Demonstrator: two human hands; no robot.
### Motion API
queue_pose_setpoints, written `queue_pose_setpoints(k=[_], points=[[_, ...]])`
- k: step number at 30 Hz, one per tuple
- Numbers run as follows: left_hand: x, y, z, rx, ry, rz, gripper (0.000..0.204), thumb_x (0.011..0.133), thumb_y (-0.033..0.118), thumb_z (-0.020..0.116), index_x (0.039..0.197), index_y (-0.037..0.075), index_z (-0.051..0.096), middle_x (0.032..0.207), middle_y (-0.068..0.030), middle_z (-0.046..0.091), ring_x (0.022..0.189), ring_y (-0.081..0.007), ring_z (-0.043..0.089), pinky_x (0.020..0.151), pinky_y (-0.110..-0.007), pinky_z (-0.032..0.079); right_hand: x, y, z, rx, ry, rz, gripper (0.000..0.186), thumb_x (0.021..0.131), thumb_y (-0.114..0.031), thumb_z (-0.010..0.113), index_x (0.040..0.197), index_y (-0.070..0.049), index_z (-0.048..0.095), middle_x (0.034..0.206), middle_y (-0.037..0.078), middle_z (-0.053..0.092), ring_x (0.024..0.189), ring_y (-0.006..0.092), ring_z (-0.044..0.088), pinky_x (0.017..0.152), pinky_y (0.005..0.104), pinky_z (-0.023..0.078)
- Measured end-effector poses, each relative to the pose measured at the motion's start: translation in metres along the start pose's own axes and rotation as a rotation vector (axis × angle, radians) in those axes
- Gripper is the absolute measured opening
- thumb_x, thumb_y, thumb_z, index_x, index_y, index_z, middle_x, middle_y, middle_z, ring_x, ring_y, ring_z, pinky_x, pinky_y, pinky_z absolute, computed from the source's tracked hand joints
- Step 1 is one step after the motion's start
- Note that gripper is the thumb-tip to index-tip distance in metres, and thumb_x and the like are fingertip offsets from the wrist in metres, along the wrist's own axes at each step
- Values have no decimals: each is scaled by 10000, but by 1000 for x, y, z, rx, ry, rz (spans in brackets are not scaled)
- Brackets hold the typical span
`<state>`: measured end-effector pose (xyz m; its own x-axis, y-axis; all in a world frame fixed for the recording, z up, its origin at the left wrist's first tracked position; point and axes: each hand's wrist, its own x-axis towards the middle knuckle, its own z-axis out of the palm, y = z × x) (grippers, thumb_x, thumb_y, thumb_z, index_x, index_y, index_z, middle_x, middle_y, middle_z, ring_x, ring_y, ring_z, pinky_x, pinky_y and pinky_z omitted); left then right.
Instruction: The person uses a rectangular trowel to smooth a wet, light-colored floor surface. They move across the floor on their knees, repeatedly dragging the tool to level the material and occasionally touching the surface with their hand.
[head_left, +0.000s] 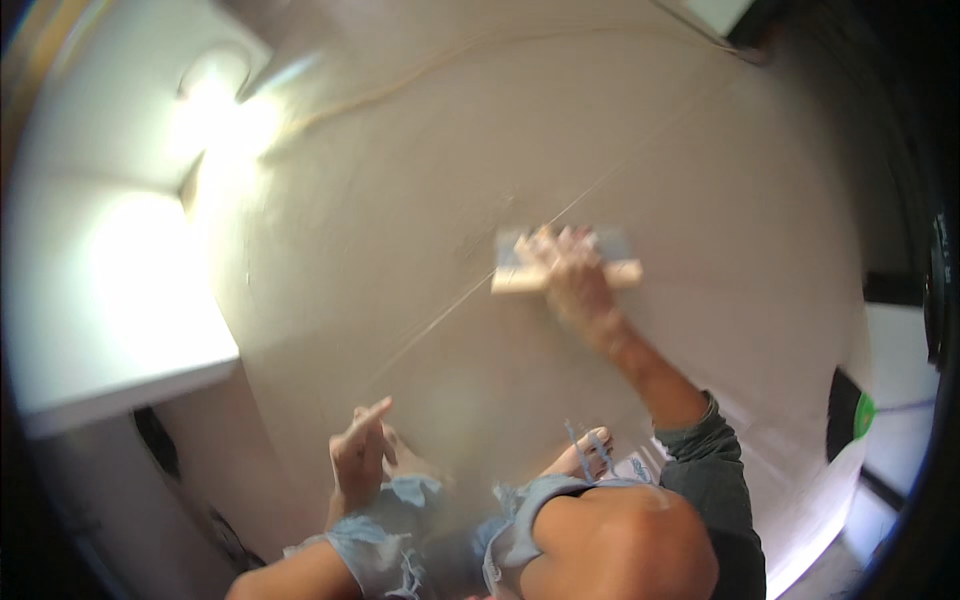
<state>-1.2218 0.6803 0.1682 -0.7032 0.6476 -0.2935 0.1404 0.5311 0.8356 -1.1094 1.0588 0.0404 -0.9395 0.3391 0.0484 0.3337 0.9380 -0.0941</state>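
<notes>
My right hand [578, 275], slightly blurred, is closed on a wide putty knife [512, 280] out in front of me. Its flat grey blade lies along the far side, and a cream strip runs along the side nearer me. The tool is over the smooth grey-brown floor [400, 220] and crosses a thin pale diagonal line there. My left hand [360, 447] is beside my left knee, holding nothing, with its index finger stretched out and the other fingers partly bent. Rougher, darker marks show on the floor just beyond the tool.
My bent knees in torn jeans and a bare foot [590, 452] are close below. At left stands a white ledge [130, 395] under a glaring lamp [215, 110]. A cord-like line [400, 85] curves across the far floor. A broom head [848, 415], black and green, is at right.
</notes>
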Motion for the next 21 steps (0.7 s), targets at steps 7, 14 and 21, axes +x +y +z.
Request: queue_pose_setpoints(k=[7, 14, 21], points=[[-11, 12, -10, -129, -132, -207, 373, 1067, -28, 575, 1417, 11, 697, 900, -72, 747, 728, -90, 648, 655, -256, 517, -197, -60, 0, 80, 46, 135, 523, 975, -189, 634, 1498, -199, 638, 1551, 188, 573, 1363, 493, 570, 1127, 651, 471], [66, 92, 37, 53, -390, -112, 418, 1053, 18, 581, 1469, 10, 624, 1071, -110, 665, 915, -163, 569, 792, -320, 463, -279, 35, -36, -71, -47, 761, 718, 911, -176, 750, 1585, -119, 510, 1612, 224, 470, 1340, 569, 564, 1085, 675, 484], [126, 160, 128, 358, -799, 134, 487, 1039, 64, 587, 1521, 10, 551, 1242, -147, 583, 1103, -237, 491, 930, -385, 409, -303, -59, -41, 176, -181, 1114, 713, 974, -120, 643, 1633, -10, 395, 1653, 284, 405, 1395, 612, 500, 1055, 769, 453]])
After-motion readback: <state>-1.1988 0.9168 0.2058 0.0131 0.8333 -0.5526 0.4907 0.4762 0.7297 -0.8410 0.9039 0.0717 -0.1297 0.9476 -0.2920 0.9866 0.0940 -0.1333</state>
